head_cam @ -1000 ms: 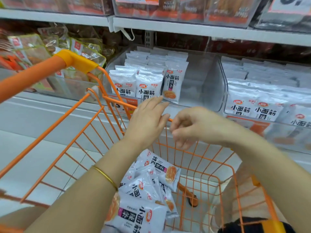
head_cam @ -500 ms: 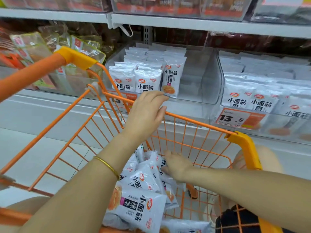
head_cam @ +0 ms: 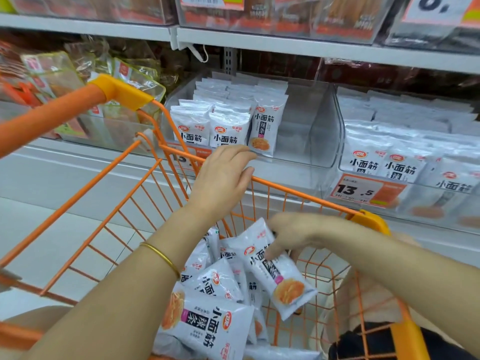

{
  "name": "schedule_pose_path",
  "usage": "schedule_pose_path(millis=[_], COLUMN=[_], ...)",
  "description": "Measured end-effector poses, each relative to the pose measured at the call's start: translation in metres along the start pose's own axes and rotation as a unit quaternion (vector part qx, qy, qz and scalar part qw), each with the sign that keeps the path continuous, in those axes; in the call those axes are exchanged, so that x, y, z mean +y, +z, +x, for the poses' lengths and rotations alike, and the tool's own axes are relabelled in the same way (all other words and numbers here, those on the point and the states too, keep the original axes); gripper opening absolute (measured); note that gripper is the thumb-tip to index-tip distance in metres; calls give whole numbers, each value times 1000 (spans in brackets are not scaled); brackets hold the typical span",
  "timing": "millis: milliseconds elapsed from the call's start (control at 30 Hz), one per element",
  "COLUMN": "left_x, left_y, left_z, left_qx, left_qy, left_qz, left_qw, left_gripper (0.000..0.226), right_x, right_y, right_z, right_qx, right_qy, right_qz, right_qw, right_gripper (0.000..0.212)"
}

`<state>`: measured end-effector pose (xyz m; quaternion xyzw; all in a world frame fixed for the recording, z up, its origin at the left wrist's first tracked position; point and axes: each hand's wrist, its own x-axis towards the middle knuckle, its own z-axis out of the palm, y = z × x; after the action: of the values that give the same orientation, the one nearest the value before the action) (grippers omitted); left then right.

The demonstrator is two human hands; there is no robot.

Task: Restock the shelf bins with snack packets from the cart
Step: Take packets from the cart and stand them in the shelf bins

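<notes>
The right hand (head_cam: 293,235), which half a second before was sunk among the packets (head_cam: 215,281) piled in the cart (head_cam: 298,191), had come up with one packet (head_cam: 279,276). It held that packet by its upper end, fingers (head_cam: 270,252) spread across the printed face. The packet hung tilted, its lower corner toward 5 o'clock, just above the pile and still inside the cart. The left hand (head_cam: 220,183) had stayed at the cart's far rim, at 11 o'clock from the held packet. Its fingers lay together, lightly bent.

I judged this as the pick finished and the carry not yet started. The bin (head_cam: 320,126) stood at 12 o'clock beyond the rim. Its rows filled only the 9 o'clock side, leaving a gap at 3 o'clock that could take the packet. The next bin (head_cam: 340,141), further toward 2 o'clock, looked well stocked.

The right thumb was hidden behind the packet, and the hand was smeared by motion, so how firmly it pinched was unclear. Whether the left fingers clasped the rim wire or merely rested on it could not be told. The pile covered the cart's floor, and the frame's lower edge cut off the nearest packets, so how many were left was unknown
</notes>
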<state>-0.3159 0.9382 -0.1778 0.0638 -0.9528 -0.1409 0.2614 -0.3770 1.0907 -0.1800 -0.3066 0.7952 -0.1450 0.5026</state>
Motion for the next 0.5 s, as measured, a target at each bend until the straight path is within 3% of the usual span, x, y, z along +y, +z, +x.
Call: schedule_pose_path(millis=[67, 167, 267, 367, 500], left_x=[-3, -6, -8, -9, -12], left_y=[-1, -4, -3, 0, 4], left_z=[2, 3, 3, 3, 2], left_qx=[24, 59, 49, 11, -43], left_qy=[-16, -50, -46, -6, 16], left_qz=[-1, -6, -3, 13, 39], left_qw=[1000, 997, 998, 1000, 998], left_gripper=[47, 46, 47, 50, 58], right_x=[-12, -22, -35, -50, -58], right_y=[-26, -66, -102, -128, -150], right_z=[-35, -66, -61, -28, 32], right_qx=[22, 147, 286, 389, 415], right_qy=[-62, -131, -180, -201, -171], right_qz=[41, 140, 245, 282, 294], right_qw=[997, 970, 909, 854, 844], right_gripper=[11, 6, 7, 11, 13])
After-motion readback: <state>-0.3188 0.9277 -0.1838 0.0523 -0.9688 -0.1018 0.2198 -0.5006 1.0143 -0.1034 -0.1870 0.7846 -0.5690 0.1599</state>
